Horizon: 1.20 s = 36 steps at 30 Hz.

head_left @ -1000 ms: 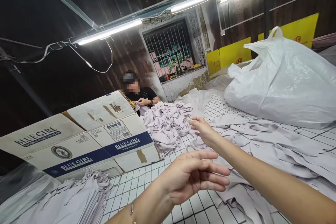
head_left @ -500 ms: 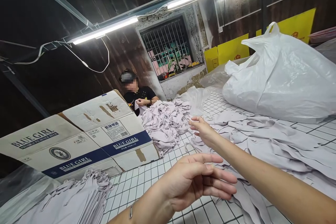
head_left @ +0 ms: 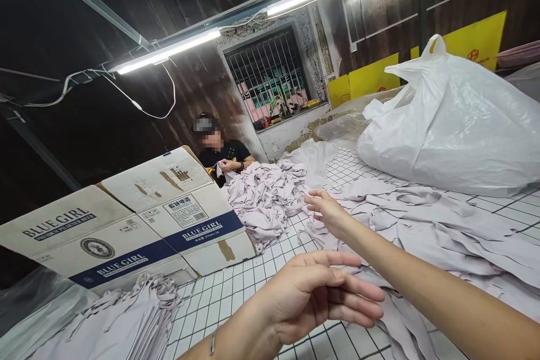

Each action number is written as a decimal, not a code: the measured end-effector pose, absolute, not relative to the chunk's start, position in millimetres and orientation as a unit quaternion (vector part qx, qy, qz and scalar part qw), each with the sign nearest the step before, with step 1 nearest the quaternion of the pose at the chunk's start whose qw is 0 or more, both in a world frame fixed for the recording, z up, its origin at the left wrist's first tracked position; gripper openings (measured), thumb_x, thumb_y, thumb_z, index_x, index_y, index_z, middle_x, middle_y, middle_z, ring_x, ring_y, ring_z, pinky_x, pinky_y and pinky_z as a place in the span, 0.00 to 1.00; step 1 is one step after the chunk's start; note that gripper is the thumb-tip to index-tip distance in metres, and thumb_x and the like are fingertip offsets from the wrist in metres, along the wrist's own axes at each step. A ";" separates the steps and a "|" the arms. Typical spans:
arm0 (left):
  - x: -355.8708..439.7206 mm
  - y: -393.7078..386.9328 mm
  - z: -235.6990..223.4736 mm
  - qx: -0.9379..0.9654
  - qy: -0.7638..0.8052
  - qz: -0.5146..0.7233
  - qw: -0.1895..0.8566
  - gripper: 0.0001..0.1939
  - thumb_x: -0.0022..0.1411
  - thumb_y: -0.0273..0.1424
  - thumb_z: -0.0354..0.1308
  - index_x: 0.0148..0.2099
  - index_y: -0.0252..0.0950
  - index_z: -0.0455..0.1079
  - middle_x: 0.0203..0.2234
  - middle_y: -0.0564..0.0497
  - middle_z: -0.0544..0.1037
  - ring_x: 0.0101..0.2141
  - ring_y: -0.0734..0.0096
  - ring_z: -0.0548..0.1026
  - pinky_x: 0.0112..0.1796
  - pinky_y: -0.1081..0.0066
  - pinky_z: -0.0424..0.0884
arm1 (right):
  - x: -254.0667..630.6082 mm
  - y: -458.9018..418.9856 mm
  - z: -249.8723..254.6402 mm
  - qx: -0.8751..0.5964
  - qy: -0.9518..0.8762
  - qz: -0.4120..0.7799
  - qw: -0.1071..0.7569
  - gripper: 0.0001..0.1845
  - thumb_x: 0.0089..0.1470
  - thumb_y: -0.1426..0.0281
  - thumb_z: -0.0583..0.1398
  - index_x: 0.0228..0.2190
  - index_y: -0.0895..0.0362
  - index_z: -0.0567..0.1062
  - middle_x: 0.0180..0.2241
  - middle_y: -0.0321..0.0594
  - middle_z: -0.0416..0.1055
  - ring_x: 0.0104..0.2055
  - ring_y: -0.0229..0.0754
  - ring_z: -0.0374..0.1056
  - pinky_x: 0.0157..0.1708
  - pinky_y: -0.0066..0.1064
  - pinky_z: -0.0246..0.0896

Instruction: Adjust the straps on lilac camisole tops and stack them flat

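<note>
My left hand [head_left: 320, 292] is held over the grid-patterned table, its palm turned to the right and its fingers stretched out with nothing in them. Farther forward, my right hand [head_left: 327, 211] reaches across with fingers apart, also holding nothing. Pale lilac-grey fabric pieces [head_left: 422, 219] lie spread below and to the right of my right arm. Beyond my right hand rises a crumpled heap of the same cloth [head_left: 270, 191]. At the lower left sits a neat stack of folded fabric [head_left: 122, 320] with thin ties on top.
A cardboard sheet [head_left: 139, 208] printed BLUE GIRL stands slanted at the left. A big white plastic bag [head_left: 447, 129] rests on the table [head_left: 228, 292] at the right. Behind the heap a person [head_left: 223, 152] in black handles a piece of cloth. Clear plastic [head_left: 314, 160] lies near the heap.
Both hands keep nearly the same pose, with my left hand shifted very slightly right and down. The person at the back has moved their hands a little over the cloth.
</note>
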<state>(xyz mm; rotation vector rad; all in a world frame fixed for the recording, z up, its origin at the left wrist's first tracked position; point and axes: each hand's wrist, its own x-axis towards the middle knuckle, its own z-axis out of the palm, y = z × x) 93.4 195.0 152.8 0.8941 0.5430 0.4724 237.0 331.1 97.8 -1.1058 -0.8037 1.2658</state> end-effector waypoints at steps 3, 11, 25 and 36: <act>93.6 194.8 153.0 0.424 0.257 0.222 0.839 0.20 0.54 0.25 0.60 0.51 0.26 0.70 0.38 0.35 0.79 0.36 0.58 0.80 0.43 0.60 0.71 | 236.4 329.4 98.2 -0.474 -0.345 0.548 0.597 0.17 0.49 0.64 0.62 0.41 0.51 0.66 0.43 0.37 0.69 0.45 0.45 0.65 0.35 0.32 0.53; 92.4 192.8 151.8 0.427 0.256 0.221 0.839 0.20 0.55 0.25 0.60 0.51 0.27 0.70 0.38 0.36 0.79 0.36 0.58 0.80 0.42 0.60 0.71 | 235.2 327.4 97.3 -0.471 -0.346 0.552 0.595 0.17 0.48 0.64 0.62 0.40 0.51 0.66 0.41 0.36 0.70 0.45 0.45 0.66 0.35 0.32 0.53; 89.4 190.9 148.5 0.427 0.253 0.221 0.839 0.19 0.56 0.25 0.59 0.51 0.27 0.70 0.39 0.35 0.79 0.36 0.58 0.80 0.43 0.59 0.70 | 231.5 328.2 89.8 -0.473 -0.366 0.556 0.577 0.18 0.48 0.63 0.62 0.41 0.51 0.65 0.44 0.37 0.69 0.47 0.46 0.65 0.37 0.33 0.53; 87.8 191.0 147.6 0.420 0.255 0.222 0.842 0.19 0.55 0.25 0.59 0.51 0.27 0.70 0.37 0.35 0.80 0.35 0.59 0.80 0.42 0.60 0.71 | 229.0 328.8 88.7 -0.468 -0.362 0.565 0.576 0.20 0.45 0.63 0.62 0.40 0.51 0.65 0.44 0.37 0.70 0.48 0.47 0.64 0.37 0.33 0.53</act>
